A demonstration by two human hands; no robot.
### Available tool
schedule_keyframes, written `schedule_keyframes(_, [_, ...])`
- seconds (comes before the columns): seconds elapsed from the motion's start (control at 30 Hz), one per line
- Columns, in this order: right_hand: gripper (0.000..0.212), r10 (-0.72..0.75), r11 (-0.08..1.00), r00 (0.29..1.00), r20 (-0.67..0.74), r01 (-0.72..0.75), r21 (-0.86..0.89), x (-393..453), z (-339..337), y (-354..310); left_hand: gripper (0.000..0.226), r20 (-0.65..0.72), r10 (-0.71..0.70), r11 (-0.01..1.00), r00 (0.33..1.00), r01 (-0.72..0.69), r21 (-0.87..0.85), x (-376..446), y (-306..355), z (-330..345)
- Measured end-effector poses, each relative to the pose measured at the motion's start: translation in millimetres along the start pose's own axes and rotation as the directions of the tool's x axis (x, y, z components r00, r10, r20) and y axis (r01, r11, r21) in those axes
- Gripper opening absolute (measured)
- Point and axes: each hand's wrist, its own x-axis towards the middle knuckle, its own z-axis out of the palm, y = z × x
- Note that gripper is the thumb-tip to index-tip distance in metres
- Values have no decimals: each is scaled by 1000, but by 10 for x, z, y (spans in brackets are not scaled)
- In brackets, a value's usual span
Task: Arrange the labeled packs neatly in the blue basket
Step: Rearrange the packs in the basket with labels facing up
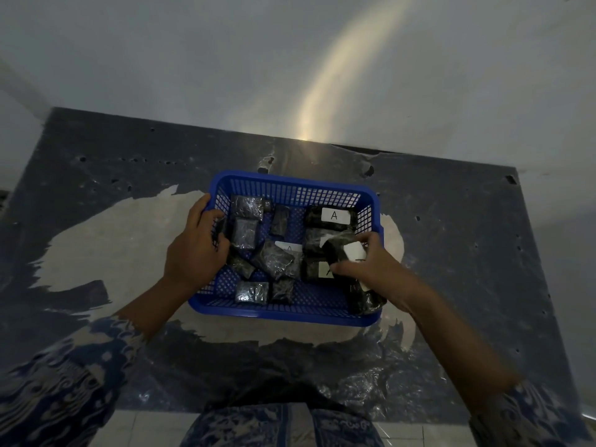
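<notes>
Step in hand: seat the held pack (343, 251) label-up in the right-hand column; keep edges square to its neighbours.
Right hand (374, 272): clenched on that pack, over the basket's right side.
Left hand (196, 246): fingers curled inside the left wall of the blue basket (290, 312); whether they grasp a pack cannot be told.
Packs: dark, shiny-wrapped blocks; the pack beyond the right hand (332, 217) shows a white "A" label; those beside the left hand lie jumbled.
Basket: on the counter (451, 253), between both hands.

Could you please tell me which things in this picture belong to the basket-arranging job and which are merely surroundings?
Part of the job:
- blue basket
- dark wrapped packs
- pack labelled A
- pack in the right hand
- left hand on the basket's side

Merely surroundings:
- worn table
- wall
</notes>
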Motion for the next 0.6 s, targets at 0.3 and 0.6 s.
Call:
schedule_keyframes(0.3, [74,-222,686,922,317,379,-621,168,203,81,38,-1,-1,1000,1000,1,12,3,22,-10])
schedule_keyframes(0.6, [69,-278,421,910,307,403,-813,195,369,219,37,-10,4,1000,1000,-4,5,2,4,-9])
